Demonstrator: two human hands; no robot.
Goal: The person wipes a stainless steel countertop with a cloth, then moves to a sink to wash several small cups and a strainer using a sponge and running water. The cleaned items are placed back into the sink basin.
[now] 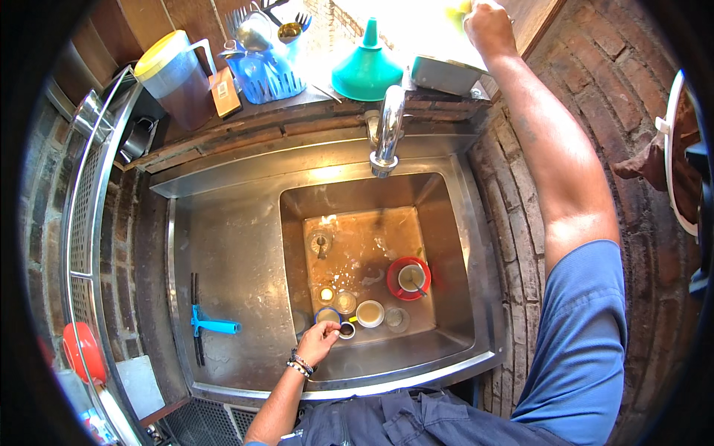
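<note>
My left hand [321,341], with beaded bracelets on its wrist, reaches into the stainless steel sink basin [449,240]. Its thumb and fingers come together at the rim of a small white cup [347,331] with dark contents; whether they grip it is unclear. Beside it are a blue-rimmed cup [328,316], a white cup of cloudy liquid [369,314] and several clear glasses [396,320]. A red bowl or saucer [394,287] holds a cup with a spoon [411,276]. Up at the bright ledge, my right hand [491,28] grasps a yellow-green item [458,14], washed out by glare.
A chrome faucet [387,131] overhangs the basin. On the drainboard lies a blue-handled squeegee [215,326]. The ledge carries a lidded pitcher [175,78], a blue cutlery basket [265,75], a green funnel [368,69] and a metal container [446,75]. Brick walls [591,83] flank the sink.
</note>
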